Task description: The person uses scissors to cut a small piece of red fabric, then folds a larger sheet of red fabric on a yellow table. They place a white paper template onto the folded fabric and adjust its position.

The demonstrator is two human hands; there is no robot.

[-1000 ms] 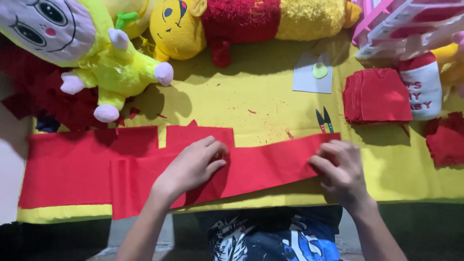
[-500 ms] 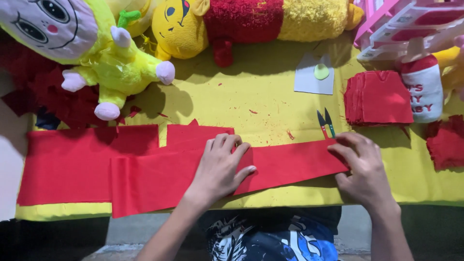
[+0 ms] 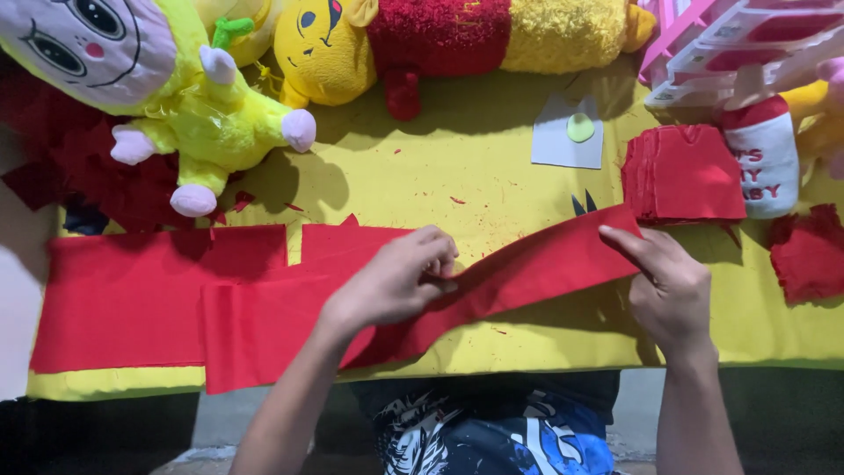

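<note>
A long red felt strip lies across the yellow table, its right end lifted off the surface. My left hand pinches the strip near its middle, fingers curled on the fabric. My right hand holds the raised right end, fingers pressed along its edge. Under the strip, further red felt sheets lie flat at the left, overlapping one another.
A stack of cut red felt pieces sits at the right, beside a white and red bottle-shaped toy. Plush toys line the far edge. A grey paper with a green dot and small scissors lie mid-table. Red scraps lie far right.
Both hands were pressing the strip flat on the table. Now the right end of the strip is lifted and my left hand pinches it near the middle.
</note>
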